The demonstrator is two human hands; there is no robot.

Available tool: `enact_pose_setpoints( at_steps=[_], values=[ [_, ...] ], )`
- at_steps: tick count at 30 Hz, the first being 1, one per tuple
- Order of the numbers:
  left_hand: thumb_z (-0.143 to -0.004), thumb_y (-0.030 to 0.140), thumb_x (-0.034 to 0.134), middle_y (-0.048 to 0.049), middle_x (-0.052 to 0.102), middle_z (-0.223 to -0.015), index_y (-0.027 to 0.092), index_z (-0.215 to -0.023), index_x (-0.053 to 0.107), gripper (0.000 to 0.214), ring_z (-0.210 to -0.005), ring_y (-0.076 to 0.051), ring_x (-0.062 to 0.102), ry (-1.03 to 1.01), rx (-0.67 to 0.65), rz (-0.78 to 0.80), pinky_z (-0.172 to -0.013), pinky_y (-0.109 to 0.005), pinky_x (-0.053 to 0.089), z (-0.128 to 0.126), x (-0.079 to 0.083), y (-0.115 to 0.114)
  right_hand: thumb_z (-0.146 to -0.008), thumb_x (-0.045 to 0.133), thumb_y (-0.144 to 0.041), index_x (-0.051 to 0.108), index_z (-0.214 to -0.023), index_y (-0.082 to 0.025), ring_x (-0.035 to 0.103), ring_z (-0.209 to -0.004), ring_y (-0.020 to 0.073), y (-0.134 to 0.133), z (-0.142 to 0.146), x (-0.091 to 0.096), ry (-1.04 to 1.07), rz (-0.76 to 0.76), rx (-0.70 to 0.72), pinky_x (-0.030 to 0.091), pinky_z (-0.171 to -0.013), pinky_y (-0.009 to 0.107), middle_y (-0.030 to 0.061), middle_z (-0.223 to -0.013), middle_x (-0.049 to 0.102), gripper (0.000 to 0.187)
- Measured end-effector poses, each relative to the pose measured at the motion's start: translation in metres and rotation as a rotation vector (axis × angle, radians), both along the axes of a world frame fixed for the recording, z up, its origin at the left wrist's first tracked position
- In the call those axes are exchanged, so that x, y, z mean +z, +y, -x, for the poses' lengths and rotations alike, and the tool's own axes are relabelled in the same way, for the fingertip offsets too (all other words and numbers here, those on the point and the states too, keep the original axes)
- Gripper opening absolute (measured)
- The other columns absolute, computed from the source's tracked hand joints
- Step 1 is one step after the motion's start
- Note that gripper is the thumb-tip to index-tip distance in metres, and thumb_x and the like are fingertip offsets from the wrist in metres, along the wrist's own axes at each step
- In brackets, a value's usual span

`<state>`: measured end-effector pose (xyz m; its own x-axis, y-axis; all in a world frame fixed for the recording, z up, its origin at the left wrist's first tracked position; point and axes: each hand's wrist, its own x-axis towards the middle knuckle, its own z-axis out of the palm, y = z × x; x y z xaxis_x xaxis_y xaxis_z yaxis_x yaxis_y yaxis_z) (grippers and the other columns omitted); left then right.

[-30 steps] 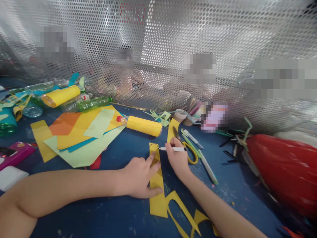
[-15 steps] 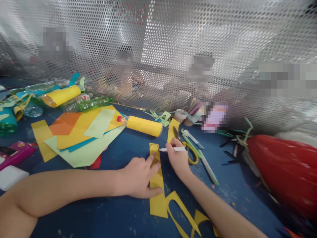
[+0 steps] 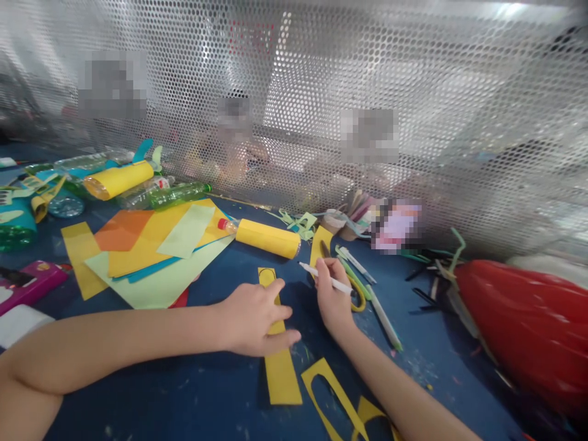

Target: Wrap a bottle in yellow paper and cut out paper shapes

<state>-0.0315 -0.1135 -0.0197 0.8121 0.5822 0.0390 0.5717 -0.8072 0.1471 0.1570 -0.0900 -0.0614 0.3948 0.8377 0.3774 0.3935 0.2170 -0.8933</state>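
Note:
My left hand (image 3: 257,318) lies across a yellow paper strip (image 3: 283,380), fingers spread and pressing on it. A rounded dark line is drawn at the strip's far end. My right hand (image 3: 334,300) grips a white marker (image 3: 340,285), its dark tip pointing left and held apart from the strip. Partly behind that hand lie yellow-handled scissors (image 3: 359,294), one blade over a piece of yellow paper (image 3: 320,240). Yellow paper offcuts (image 3: 337,392) with cut-out openings rest near my right forearm.
A yellow-wrapped bottle (image 3: 269,237) lies beyond my hands. Coloured paper sheets (image 3: 151,288) are piled at the left, with several plastic bottles (image 3: 179,195) behind. Pens (image 3: 384,318) lie right of the scissors. A red shiny object (image 3: 519,324) sits far right. Perforated metal mesh (image 3: 294,73) stands behind.
My left hand and the strip under it have shifted left. The marker tip, earlier at the drawn line, is now away from the paper, and the marker is more tilted.

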Motion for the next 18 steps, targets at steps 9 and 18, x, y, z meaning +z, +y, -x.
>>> enact_pose_setpoints(
  at_steps=[9,18],
  values=[
    [-0.077,0.023,0.057,-0.0034,0.053,-0.126,0.027,-0.108,0.062,0.032,-0.085,-0.018,0.062,0.015,-0.318,0.155,-0.063,-0.026,0.044,0.012,0.007,0.022,-0.086,0.048,-0.045,0.045,-0.069,-0.022,0.038,-0.051,0.0123,0.001,0.000,-0.002,0.009,0.029,0.015,0.032,-0.051,0.027,-0.0057,-0.056,0.041,0.028],
    [-0.079,0.017,0.059,0.0016,0.063,-0.079,0.019,-0.077,0.062,0.004,-0.073,-0.012,0.057,-0.324,-0.232,0.334,-0.063,-0.022,0.038,0.015,0.034,0.032,-0.085,0.047,-0.051,0.046,-0.081,-0.023,0.044,-0.049,0.0124,0.003,-0.001,-0.005,0.049,0.014,0.052,0.034,-0.046,0.025,-0.0044,-0.057,0.049,0.029]
  ],
)
